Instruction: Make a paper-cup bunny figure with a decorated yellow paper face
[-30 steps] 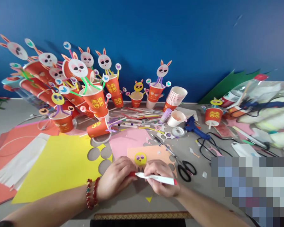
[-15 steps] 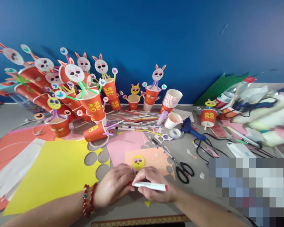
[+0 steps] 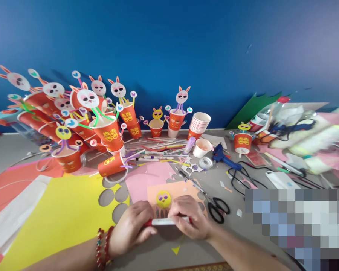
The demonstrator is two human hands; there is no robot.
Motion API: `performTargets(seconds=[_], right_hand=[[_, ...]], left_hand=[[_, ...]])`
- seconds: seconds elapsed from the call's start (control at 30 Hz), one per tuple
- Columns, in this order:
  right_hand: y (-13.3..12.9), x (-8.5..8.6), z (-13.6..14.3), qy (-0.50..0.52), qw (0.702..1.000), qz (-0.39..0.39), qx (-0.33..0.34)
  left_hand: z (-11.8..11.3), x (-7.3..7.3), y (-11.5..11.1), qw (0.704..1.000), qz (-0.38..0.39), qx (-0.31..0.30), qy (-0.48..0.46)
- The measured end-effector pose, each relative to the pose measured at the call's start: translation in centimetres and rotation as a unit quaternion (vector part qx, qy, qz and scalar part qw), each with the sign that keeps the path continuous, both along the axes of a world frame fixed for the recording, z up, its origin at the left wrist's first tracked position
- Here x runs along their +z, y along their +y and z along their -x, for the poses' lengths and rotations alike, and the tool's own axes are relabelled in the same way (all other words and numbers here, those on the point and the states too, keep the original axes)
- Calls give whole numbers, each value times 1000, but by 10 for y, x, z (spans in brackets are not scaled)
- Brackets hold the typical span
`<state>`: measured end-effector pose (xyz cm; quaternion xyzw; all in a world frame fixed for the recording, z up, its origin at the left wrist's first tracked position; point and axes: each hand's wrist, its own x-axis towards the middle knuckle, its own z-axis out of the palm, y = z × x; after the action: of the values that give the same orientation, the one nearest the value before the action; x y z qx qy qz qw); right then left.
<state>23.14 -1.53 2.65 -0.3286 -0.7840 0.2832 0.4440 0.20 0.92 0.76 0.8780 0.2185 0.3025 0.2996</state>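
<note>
A white marker with red ends [image 3: 165,221] lies level between my two hands. My left hand [image 3: 134,224] is closed on its red left end, and my right hand [image 3: 189,218] grips it near the right end. Just above the marker, a yellow paper circle with a purple-eyed face [image 3: 164,199] rests on an orange paper sheet [image 3: 155,189]. A pink sheet [image 3: 138,180] lies behind it. To the left is a large yellow sheet [image 3: 59,210] with round holes cut along its right edge.
Decorated red cups [image 3: 109,135] crowd the back left. Black-handled scissors [image 3: 216,210], a blue glue gun [image 3: 224,158] with its cable, a tape roll [image 3: 205,163] and stacked cups [image 3: 200,122] are to the right. A pixelated patch covers the lower right.
The marker has turned level and shifted left, its red left end now plainly visible. My right hand has moved up and towards the marker's right end. The camera view has shifted slightly.
</note>
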Motion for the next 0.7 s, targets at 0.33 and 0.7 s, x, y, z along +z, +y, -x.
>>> performTargets(seconds=[0.33, 0.7], right_hand=[[-12, -11, 16, -127, 992, 1, 19], [-23, -18, 25, -117, 992, -51, -6]], left_hand=[[3, 12, 2, 997, 28, 61, -32], [9, 14, -14, 991, -64, 105, -60]])
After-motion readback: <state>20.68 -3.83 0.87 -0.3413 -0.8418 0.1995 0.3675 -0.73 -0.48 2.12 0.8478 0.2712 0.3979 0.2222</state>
